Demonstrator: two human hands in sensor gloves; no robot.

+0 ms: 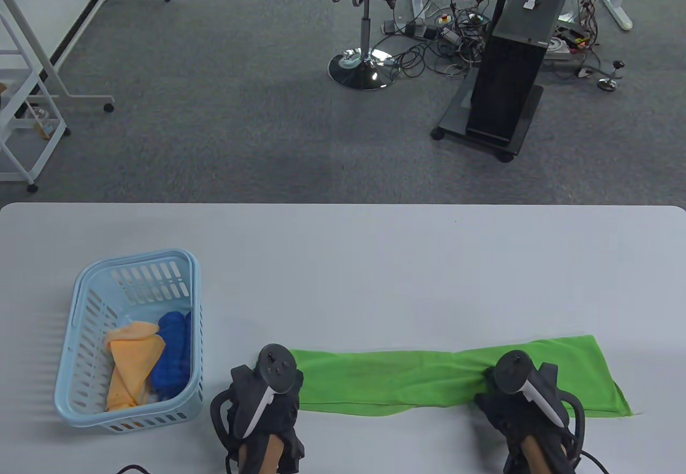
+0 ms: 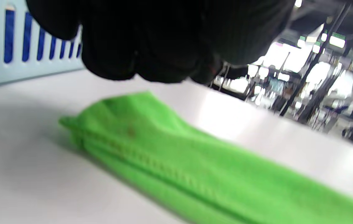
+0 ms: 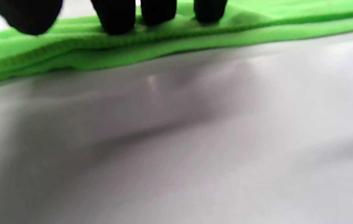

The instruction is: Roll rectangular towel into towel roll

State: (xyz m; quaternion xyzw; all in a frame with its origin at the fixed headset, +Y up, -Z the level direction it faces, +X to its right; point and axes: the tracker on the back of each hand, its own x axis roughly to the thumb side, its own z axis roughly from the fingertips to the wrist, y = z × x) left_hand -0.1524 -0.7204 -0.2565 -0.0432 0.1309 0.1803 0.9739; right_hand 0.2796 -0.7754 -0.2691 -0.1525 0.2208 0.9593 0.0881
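Flat, one green towel [image 1: 407, 383] — two hands, right hand [image 1: 528, 391] fingers [image 3: 117, 18] pressing

Both my hands come in from the near edge, backs up, a tracker strapped on each. My left hand [image 1: 266, 394] sits at the left end of the green towel [image 1: 407, 383], its fingers [image 2: 151, 46] curled under and hanging just above the cloth, holding nothing in the wrist view. My right hand [image 1: 522, 396] rests further along, its fingertips [image 3: 117, 18] pressed down onto the towel's top fold, thumb out to the side.
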